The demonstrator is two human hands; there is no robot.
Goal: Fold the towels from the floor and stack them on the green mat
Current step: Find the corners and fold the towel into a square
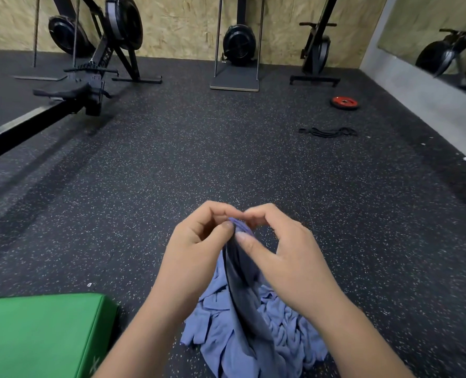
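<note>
A blue-grey towel (241, 271) hangs lifted in front of me. My left hand (196, 252) and my right hand (278, 252) both pinch its top edge, fingertips close together at about the same spot. Below the hands a crumpled heap of blue towels (286, 331) lies on the dark speckled floor, and the hanging towel's lower end runs into it. The green mat (41, 334) lies at the lower left, beside my left forearm, with nothing on it in the part I see.
A rowing machine (71, 96) stretches across the left of the floor. More black exercise machines stand along the back wall. A red weight plate (344, 102) and a black band (328, 132) lie at the far right. A mirror wall runs along the right.
</note>
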